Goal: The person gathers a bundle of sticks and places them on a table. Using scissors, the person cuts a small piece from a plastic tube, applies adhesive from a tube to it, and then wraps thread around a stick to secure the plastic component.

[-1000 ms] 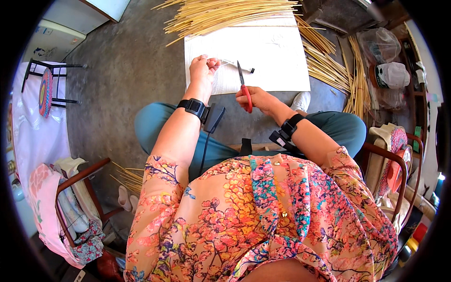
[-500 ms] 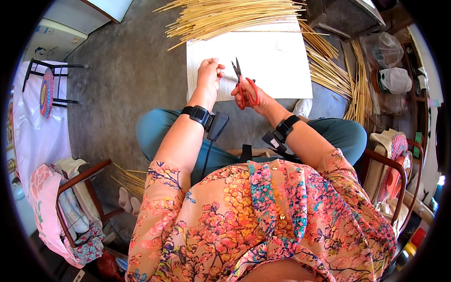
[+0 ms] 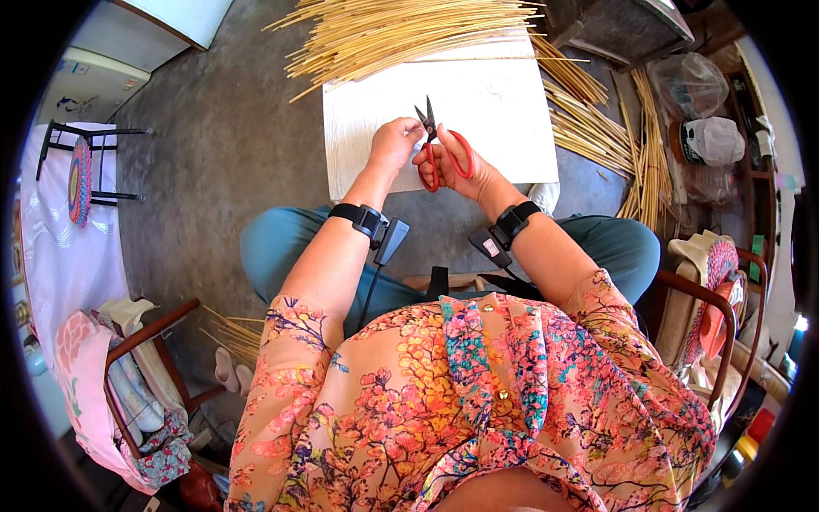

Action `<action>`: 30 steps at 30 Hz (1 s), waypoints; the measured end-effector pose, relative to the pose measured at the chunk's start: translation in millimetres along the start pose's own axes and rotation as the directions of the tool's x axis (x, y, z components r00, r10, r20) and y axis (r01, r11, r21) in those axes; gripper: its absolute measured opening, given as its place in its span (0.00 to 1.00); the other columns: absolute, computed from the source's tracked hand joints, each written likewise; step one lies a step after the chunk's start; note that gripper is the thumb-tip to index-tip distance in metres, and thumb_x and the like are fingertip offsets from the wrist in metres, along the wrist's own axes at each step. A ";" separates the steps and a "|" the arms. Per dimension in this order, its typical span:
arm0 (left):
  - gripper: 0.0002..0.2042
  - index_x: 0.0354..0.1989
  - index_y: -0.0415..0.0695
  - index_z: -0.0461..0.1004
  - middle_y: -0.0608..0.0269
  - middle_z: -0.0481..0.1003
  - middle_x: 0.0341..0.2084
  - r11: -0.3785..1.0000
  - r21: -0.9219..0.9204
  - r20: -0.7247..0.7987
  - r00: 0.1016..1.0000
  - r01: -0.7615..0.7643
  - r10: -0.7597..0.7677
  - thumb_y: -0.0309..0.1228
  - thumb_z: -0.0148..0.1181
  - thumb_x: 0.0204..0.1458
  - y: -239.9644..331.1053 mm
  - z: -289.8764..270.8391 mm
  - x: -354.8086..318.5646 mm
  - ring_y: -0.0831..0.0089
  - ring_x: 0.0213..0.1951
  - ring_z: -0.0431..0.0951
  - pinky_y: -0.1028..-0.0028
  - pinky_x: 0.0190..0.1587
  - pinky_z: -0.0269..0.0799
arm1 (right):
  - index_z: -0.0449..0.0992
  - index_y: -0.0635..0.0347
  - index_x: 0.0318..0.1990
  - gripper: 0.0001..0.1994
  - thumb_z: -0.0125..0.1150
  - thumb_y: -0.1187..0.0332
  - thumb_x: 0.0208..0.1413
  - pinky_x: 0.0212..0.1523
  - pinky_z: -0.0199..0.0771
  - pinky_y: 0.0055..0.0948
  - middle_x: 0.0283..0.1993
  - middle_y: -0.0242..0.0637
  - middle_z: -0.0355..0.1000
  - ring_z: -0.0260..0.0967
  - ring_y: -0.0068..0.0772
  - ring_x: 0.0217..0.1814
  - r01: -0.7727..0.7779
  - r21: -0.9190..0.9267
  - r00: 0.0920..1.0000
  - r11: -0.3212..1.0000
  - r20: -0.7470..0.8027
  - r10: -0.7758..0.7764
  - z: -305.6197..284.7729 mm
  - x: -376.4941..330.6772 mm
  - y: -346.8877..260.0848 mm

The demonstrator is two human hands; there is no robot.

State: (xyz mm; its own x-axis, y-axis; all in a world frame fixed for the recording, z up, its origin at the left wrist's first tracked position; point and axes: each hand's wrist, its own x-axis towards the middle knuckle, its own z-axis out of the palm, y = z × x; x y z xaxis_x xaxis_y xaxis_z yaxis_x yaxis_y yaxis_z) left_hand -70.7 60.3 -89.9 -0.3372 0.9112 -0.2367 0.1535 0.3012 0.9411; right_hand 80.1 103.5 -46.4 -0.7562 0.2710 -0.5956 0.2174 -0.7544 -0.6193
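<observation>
Scissors with red looped handles and dark metal blades (image 3: 431,133) are held up over the near half of a white rectangular board (image 3: 503,128), with the tips aimed toward its far edge and the blades parted in a narrow V. The person's right hand (image 3: 467,177) has hold of them, its fingers wrapped around and through the red loops. Just left of the blades, also over the board, is the left hand (image 3: 396,143); its fingers are curled in and their tips sit right by the metal. How tightly they close, and whether they pinch anything, cannot be told.

Across the board's far edge lies a thick spread of long, thin, straw-yellow sticks (image 3: 409,38). More loose yellow sticks (image 3: 593,126) fan out on the grey concrete floor (image 3: 213,171) to the board's right. A white shoe (image 3: 546,198) shows at the board's near right corner. Close to the board's near edge are bent knees in teal trousers (image 3: 281,252).

Well to the board's left is a black-framed stool with a round, multicoloured woven seat (image 3: 79,182). Nearer than the board and to its left stands a brown wooden-armed chair (image 3: 153,331), draped with pink floral cloth (image 3: 81,350).
</observation>
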 end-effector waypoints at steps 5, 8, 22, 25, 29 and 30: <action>0.05 0.28 0.47 0.75 0.61 0.75 0.21 0.956 0.294 -0.067 0.997 -0.002 0.022 0.32 0.55 0.48 10.6 9.9 -5.5 0.63 0.27 0.75 0.67 0.27 0.67 | 0.71 0.62 0.33 0.37 0.40 0.30 0.47 0.30 0.63 0.23 0.22 0.30 0.66 0.62 0.26 0.24 -0.010 -0.006 1.000 1.000 0.011 0.010 -6.2 -0.2 -3.8; 0.03 0.23 0.48 0.72 0.63 0.74 0.19 0.829 0.558 -0.203 0.962 -0.041 0.184 0.30 0.54 0.46 14.7 22.2 -9.3 0.63 0.25 0.74 0.66 0.24 0.64 | 0.71 0.61 0.31 0.33 0.42 0.33 0.49 0.29 0.61 0.23 0.21 0.30 0.65 0.61 0.25 0.23 -0.011 0.024 1.000 1.000 0.005 0.011 -8.3 -0.7 -2.9; 0.06 0.28 0.54 0.75 0.68 0.74 0.22 0.692 0.677 -0.271 0.789 -0.251 0.552 0.29 0.56 0.39 -7.1 40.6 -7.5 0.66 0.26 0.72 0.69 0.26 0.68 | 0.74 0.65 0.31 0.27 0.57 0.44 0.44 0.28 0.69 0.29 0.24 0.38 0.71 0.70 0.36 0.26 -0.292 -0.809 0.814 0.510 -0.490 -0.311 -51.8 -44.6 -65.1; 0.12 0.39 0.52 0.75 0.61 0.75 0.28 0.821 0.552 -0.249 0.911 -0.145 0.328 0.29 0.55 0.43 -0.8 31.5 -0.5 0.65 0.32 0.74 0.68 0.34 0.70 | 0.75 0.64 0.33 0.19 0.57 0.55 0.43 0.39 0.72 0.34 0.33 0.46 0.75 0.73 0.44 0.38 -0.505 -0.856 0.777 -0.107 -0.397 -0.488 -69.8 -54.3 -59.2; 0.16 0.43 0.37 0.71 0.56 0.74 0.27 0.930 -0.358 -0.262 0.965 -0.080 -0.017 0.30 0.51 0.45 10.6 17.3 6.3 0.74 0.28 0.71 0.73 0.30 0.68 | 0.74 0.63 0.35 0.18 0.57 0.55 0.44 0.40 0.72 0.36 0.34 0.47 0.74 0.73 0.46 0.38 -0.487 -0.845 0.804 -0.220 -0.335 -0.491 -86.9 -47.1 -53.0; 0.17 0.43 0.35 0.70 0.54 0.74 0.28 0.865 -0.502 -0.156 0.984 -0.002 -0.088 0.31 0.51 0.45 16.7 7.7 5.7 0.75 0.27 0.70 0.75 0.29 0.67 | 0.75 0.62 0.34 0.17 0.56 0.57 0.45 0.40 0.72 0.36 0.34 0.47 0.74 0.73 0.46 0.39 -0.480 -0.842 0.813 -0.248 -0.319 -0.487 -90.7 -43.2 -50.0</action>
State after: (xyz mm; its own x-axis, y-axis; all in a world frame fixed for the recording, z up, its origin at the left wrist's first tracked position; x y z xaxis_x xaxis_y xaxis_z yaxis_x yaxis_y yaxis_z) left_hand -62.9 72.7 -77.4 -0.4900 0.8261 -0.2783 -0.3326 0.1179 0.9357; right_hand 157.9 183.7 -36.1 -0.5234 0.7789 -0.3455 0.8283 0.5603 0.0084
